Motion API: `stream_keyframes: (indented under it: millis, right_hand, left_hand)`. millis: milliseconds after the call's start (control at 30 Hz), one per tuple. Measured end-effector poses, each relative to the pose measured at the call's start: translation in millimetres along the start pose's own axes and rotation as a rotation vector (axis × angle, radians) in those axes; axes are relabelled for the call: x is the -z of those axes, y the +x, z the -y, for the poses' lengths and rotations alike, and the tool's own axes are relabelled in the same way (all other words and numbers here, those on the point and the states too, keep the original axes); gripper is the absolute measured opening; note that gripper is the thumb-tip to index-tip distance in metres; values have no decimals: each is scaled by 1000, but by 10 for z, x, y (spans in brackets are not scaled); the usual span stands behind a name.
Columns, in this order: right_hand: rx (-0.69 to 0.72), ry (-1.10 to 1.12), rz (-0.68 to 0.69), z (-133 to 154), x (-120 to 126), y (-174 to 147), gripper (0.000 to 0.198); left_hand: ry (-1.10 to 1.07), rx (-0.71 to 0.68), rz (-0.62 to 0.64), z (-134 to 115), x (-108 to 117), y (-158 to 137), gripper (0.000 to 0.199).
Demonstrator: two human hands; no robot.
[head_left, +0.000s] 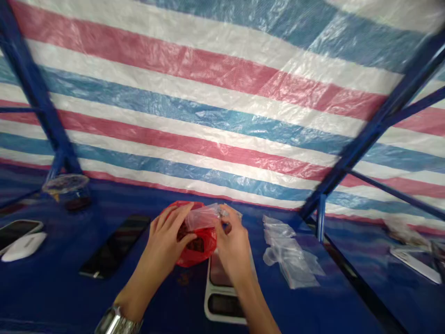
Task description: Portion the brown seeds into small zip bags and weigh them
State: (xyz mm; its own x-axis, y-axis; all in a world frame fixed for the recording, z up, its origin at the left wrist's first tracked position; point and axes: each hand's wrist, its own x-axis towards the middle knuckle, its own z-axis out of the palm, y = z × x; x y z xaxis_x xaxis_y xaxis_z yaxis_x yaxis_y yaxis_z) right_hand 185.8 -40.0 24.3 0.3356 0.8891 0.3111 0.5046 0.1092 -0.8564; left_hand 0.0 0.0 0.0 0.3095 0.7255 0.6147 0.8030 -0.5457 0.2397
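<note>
A red plastic bag (207,240) lies gaping on the blue table, with dark brown pieces (197,244) inside. My left hand (166,236) is curled over its left rim, thumb across the opening, fingertips beside a small clear plastic bag (201,217). That clear bag is pinched between the thumb and fingers of my right hand (233,246), above the red bag's right side. A white digital scale (211,297) sits under my right hand and wrist, partly covered. Several more clear plastic bags (292,255) lie in an overlapping row to the right.
To the left are a black phone (116,246), a white oval device (24,247), another phone (17,232) and a clear tub (67,190) with dark contents. Blue metal posts (361,134) rise on both sides before a striped tarp (208,106).
</note>
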Motion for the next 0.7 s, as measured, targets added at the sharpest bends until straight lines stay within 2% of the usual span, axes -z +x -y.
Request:
stream_keyframes:
  millis: [100, 167, 233, 367, 433, 533, 633, 700]
  right_hand:
    - [-28, -64, -171, -233, 420, 268, 49]
    - [-102, -209, -334, -420, 732, 390, 47]
    - [-204, -385, -422, -614, 1034, 447, 44]
    - [-323, -752, -362, -922, 1434, 401, 38]
    - [-335, -872, -353, -1002, 1508, 347, 37]
    - [-334, -968, -443, -1007, 1506, 296, 40]
    - [-259, -977, -516, -881, 1364, 323, 41]
    - [-152, -939, -449, -758, 1166, 382, 38]
  left_hand:
    - [25, 29, -58, 21, 48, -41, 71]
    - [45, 96, -77, 37, 87, -61, 65]
    - [66, 195, -75, 61, 122, -76, 60]
    - [72, 329, -35, 151, 152, -100, 59]
    - [60, 366, -3, 206, 153, -110, 62]
    - [41, 430, 52, 265, 159, -123, 68]
    - [44, 475, 62, 291, 151, -136, 73]
    - [36, 456, 64, 307, 127, -132, 76]
